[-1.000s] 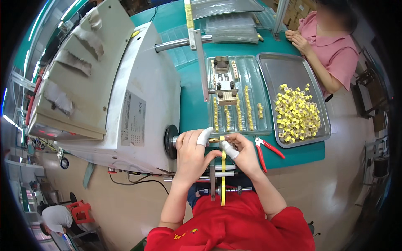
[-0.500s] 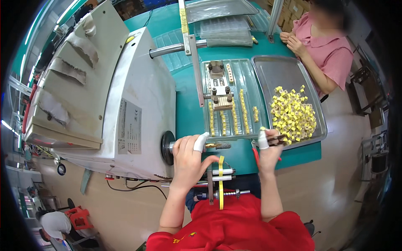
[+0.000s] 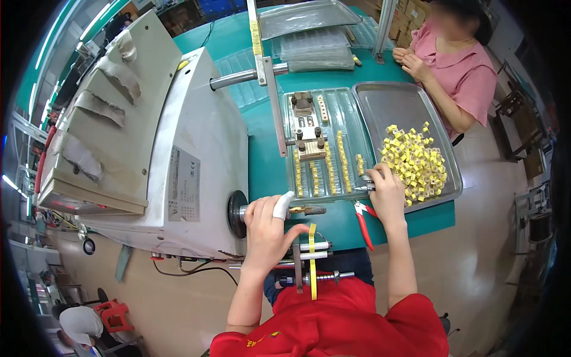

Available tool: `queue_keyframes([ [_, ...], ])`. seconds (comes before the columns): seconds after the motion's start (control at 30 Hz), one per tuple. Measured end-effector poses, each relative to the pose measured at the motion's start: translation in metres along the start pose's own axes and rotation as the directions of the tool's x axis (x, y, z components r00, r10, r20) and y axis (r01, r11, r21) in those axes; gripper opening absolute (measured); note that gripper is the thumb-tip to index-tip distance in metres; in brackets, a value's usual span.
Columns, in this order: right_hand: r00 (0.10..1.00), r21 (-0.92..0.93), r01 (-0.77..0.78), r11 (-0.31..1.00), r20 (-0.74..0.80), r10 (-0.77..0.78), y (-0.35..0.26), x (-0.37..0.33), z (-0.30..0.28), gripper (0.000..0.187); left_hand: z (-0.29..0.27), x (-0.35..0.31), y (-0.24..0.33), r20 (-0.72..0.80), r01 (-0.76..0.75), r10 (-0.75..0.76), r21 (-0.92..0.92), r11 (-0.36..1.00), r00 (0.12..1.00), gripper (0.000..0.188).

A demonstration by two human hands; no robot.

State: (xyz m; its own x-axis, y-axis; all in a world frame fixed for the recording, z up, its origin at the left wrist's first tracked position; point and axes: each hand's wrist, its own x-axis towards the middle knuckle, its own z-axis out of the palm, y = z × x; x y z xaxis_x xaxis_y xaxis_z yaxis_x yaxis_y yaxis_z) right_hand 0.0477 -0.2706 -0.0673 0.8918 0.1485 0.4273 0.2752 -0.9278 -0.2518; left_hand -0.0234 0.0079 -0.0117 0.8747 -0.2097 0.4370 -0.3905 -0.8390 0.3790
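Observation:
My left hand (image 3: 266, 229), a white cover on one finger, is closed around the machine's spindle (image 3: 242, 214), behind a brass-coloured shaft with a rough dark tip (image 3: 309, 210). Its thumb reaches to a yellow tape (image 3: 313, 256) running over metal rollers. My right hand (image 3: 386, 193) pinches a small silver-and-dark metal tool (image 3: 366, 186), possibly tweezers, partly hidden by the fingers. It hovers at the lower right corner of a clear ribbed tray (image 3: 333, 194) with rows of small yellow-wrapped parts (image 3: 341, 154). Red-handled cutters (image 3: 363, 225) lie just below.
A metal tray (image 3: 380, 95) holds a heap of yellow-wrapped pieces (image 3: 413, 163) at right. The white machine (image 3: 202, 149) stands at left, its rod and hanging bar (image 3: 275, 110) reaching over the clear tray. Stacked trays (image 3: 312, 44) lie farther back. A co-worker in pink (image 3: 461, 77) sits beyond.
My right hand has moved up and left from beside the heap's lower edge to the clear tray's corner, uncovering the cutters. The yellow piece near its fingertips no longer shows. My left hand stays put.

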Motion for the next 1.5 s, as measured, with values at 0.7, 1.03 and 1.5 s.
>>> queue_keyframes([
  [0.7,0.922,0.763,-0.281,0.583,0.382,-0.056,-0.068,0.000,-0.028,0.035,0.007,-0.010,-0.005,0.001,-0.021,0.021,-0.057,0.998,1.000,0.071],
  [1.03,0.926,0.849,-0.271,0.454,0.358,-0.117,-0.086,0.006,-0.012,0.028,0.006,-0.012,-0.007,0.010,-0.021,0.022,-0.055,0.998,1.000,0.074],
  [1.5,0.796,0.705,-0.564,0.431,0.603,0.054,-0.092,-0.023,-0.029,0.021,0.010,-0.011,-0.003,-0.031,0.003,-0.005,-0.054,0.999,1.000,0.064],
])
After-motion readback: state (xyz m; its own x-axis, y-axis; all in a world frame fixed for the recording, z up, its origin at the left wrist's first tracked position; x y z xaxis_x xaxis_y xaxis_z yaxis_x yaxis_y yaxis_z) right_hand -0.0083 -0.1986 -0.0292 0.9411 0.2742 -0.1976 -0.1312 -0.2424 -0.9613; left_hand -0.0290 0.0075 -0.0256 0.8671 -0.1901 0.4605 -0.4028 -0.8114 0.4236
